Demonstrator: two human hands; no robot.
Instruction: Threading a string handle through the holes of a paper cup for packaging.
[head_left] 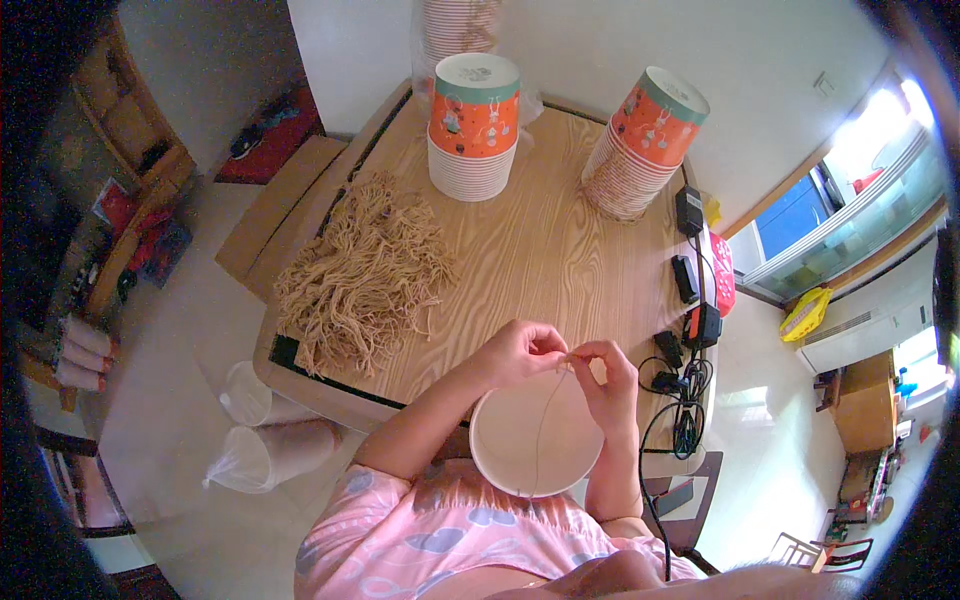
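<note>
Over a white paper bucket (pixel 505 440), which sits open end up against my body, my two hands meet at the table's near edge. My left hand (pixel 528 350) is closed in a pinch on a thin tan string (pixel 541 428). Close beside it, my right hand (pixel 608 382) pinches the same string, their fingertips nearly touching. The string hangs down across the bucket's opening to its near rim. Between the fingertips, the string's end is too small to make out. A heap of tan strings (pixel 365 275) lies on the table to the left.
Upside-down stacks of orange-and-green paper buckets stand at the back middle (pixel 475 125) and back right (pixel 650 140) of the wooden table (pixel 520 250). Black adapters and coiled cables (pixel 688 425) line the right edge. Bagged bucket stacks (pixel 285 455) lie on the floor to the left.
</note>
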